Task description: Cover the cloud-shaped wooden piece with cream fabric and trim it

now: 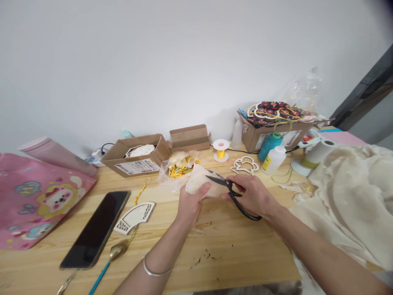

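Observation:
My left hand [189, 203] is closed round a small folded piece of cream cloth [199, 180], held just above the wooden table [221, 241]. My right hand [250, 192] grips black scissors [233, 194] by their loop handles. The blades point left and lie against the cloth. A silver bangle sits on my left wrist. Right behind the cloth lies a clear plastic bag with yellow cords [179, 164].
A phone [96, 229], a fan-shaped wooden cutout [135, 216] and a spoon lie at the left. Cardboard boxes [135, 157], a yellow thread spool [221, 148], a white bottle [274, 159] and a teal spool stand behind. Cream fabric [346, 196] is heaped at the right, pink cloth [33, 200] at the left.

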`<action>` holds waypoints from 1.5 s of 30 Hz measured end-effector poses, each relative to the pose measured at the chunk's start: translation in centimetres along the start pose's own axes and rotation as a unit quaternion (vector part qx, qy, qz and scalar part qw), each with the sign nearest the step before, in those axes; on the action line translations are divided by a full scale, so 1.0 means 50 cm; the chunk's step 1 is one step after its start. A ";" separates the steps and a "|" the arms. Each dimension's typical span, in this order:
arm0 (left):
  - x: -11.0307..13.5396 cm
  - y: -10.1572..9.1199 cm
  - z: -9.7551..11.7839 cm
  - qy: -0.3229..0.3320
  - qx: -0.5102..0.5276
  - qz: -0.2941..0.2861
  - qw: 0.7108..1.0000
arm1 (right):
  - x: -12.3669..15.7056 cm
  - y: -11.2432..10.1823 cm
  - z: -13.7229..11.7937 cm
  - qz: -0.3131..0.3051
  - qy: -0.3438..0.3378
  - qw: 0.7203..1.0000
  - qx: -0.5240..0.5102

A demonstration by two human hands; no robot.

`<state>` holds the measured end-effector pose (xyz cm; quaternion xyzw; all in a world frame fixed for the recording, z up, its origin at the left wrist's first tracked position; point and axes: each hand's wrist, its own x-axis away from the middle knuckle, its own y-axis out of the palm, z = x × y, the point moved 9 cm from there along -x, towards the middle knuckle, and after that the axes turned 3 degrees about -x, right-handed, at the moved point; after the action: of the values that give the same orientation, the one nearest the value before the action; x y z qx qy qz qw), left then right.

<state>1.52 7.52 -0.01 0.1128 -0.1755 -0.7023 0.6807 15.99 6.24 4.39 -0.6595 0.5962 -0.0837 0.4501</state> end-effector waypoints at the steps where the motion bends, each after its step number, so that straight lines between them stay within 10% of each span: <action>1: 0.000 0.000 -0.001 -0.004 0.004 0.000 1.000 | 0.000 0.001 0.001 -0.003 0.002 1.000 0.002; 45: -0.012 -0.020 0.009 0.012 -0.050 0.001 0.999 | -0.002 -0.007 0.001 -0.047 -0.009 0.999 0.023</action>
<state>0.46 8.17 -0.06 0.0866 -0.1322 -0.7079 0.6884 16.23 6.30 4.62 -0.6767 0.5588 -0.1127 0.4659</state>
